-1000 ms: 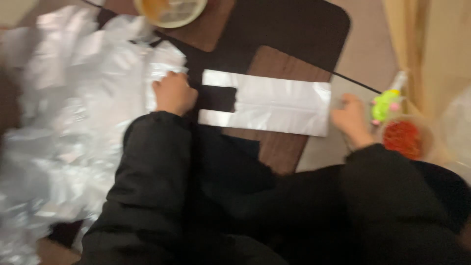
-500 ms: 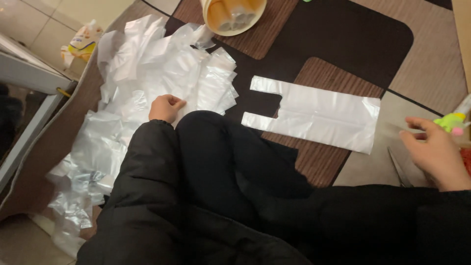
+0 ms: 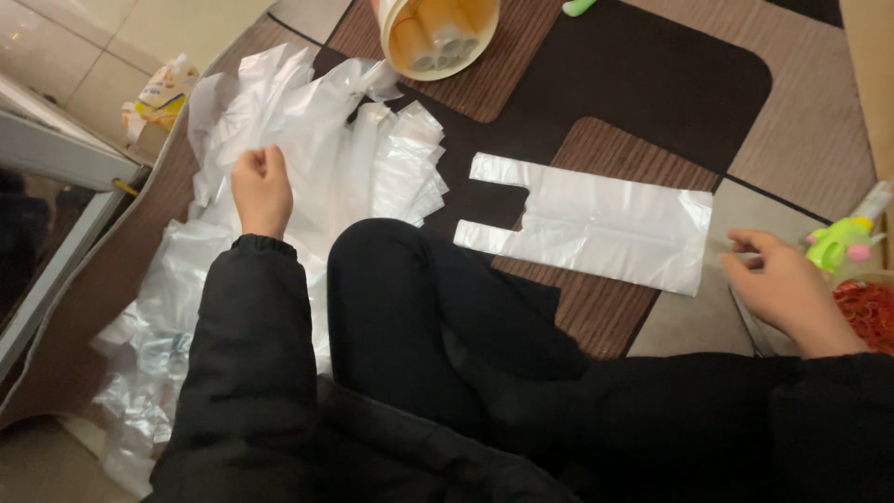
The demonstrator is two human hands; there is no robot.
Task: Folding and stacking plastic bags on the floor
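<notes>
Translucent white plastic: a loose heap of thin bags (image 3: 307, 158) lies on the patterned floor rug (image 3: 652, 84) to the person's left, and one flat bag (image 3: 596, 219), handles pointing toward the heap, lies smoothed out alone in front of the raised knee (image 3: 391, 298). Left hand (image 3: 262, 189) is loosely curled over the heap, fingers bent in; whether it pinches a sheet or only rests on the plastic I cannot tell. Right hand (image 3: 782, 289) is half open, fingers spread and relaxed, holding nothing, just beside the bottom edge of the flat bag and not touching it. Judgement: one bag is laid out and finished with for now, and the step in hand looks like drawing a fresh one from the heap; that calls for separating a single layer from sheets that cling together, then freeing it with both hands. Containers: a pale round tub (image 3: 438, 33) at the top edge holds several cylindrical rolls standing on end; a shallow container (image 3: 866, 312) at the far right holds a mass of red loops, probably rubber bands, with a small green and pink object (image 3: 838, 244) just beside it.
</notes>
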